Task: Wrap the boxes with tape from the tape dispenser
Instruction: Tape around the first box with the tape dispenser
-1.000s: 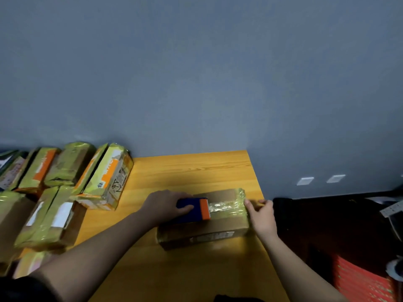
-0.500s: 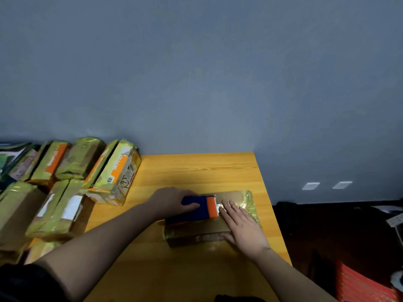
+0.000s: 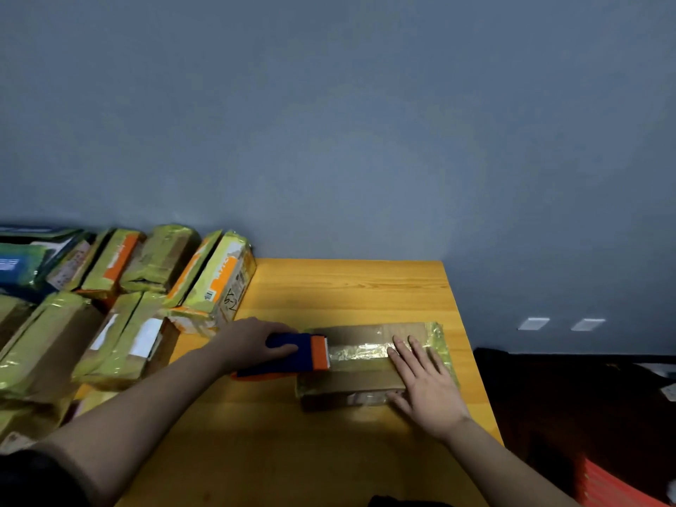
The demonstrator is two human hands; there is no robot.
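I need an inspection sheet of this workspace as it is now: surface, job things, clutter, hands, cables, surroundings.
Surface: wooden table, orange-yellow.
Job's things: cardboard box lying flat, a tape strip along its top; blue and orange tape dispenser at its left end.
Clutter: pile of taped parcels on the left.
Hands: left hand grips the dispenser; right hand presses flat on the box.
Cables: nothing seen.
Surroundings: grey wall; two wall sockets.

Single head view here, looking forward and down from close above the orange-yellow wooden table, facing the grey-blue wall behind it; table's near edge runs out the frame's bottom.
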